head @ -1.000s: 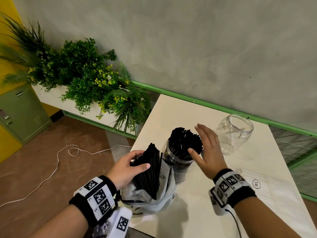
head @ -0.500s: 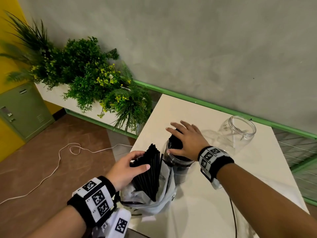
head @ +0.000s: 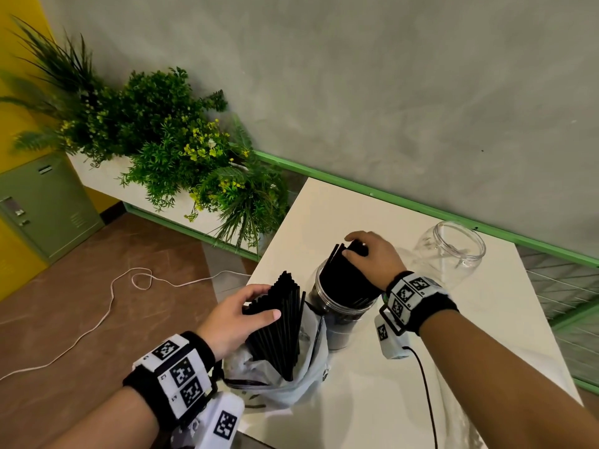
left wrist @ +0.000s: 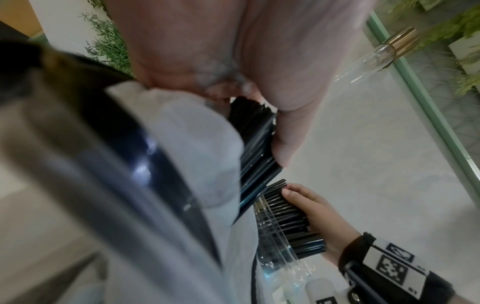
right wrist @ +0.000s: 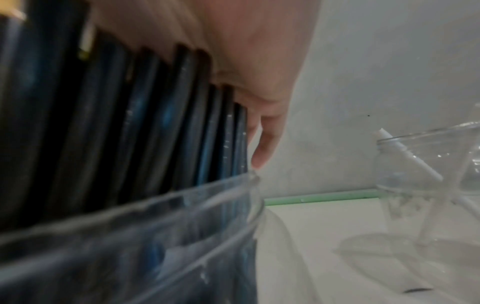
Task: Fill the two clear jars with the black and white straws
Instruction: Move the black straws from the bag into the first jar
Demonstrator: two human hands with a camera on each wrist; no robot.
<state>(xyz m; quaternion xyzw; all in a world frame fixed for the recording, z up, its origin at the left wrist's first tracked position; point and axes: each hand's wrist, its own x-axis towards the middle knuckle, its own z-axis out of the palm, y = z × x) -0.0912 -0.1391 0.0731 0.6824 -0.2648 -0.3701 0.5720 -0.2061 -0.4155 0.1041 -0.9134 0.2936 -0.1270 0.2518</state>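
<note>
A clear jar (head: pixel 337 315) packed with black straws (head: pixel 340 277) stands near the table's left edge. My right hand (head: pixel 369 257) lies over the straw tops, fingers curled round them, pushing them leftward; the right wrist view shows those straws (right wrist: pixel 130 133) above the jar rim (right wrist: pixel 182 205). My left hand (head: pixel 240 315) grips a second bundle of black straws (head: pixel 278 328) standing in a white plastic bag (head: pixel 291 377); the left wrist view shows the bundle (left wrist: pixel 257 144) under my thumb. An empty clear jar (head: pixel 450 254) stands at the back right. No white straws show.
The white table (head: pixel 356 409) ends just left of the bag. A planter with green plants (head: pixel 168 140) sits left of the table, a white cord (head: pixel 107 306) trails on the brown floor, and a green rail (head: pixel 405 205) runs along the grey wall.
My right hand swung from beside the filled jar onto the tops of its straws and closed round them, tilting them left. The left hand kept its grip on the bundle in the bag.
</note>
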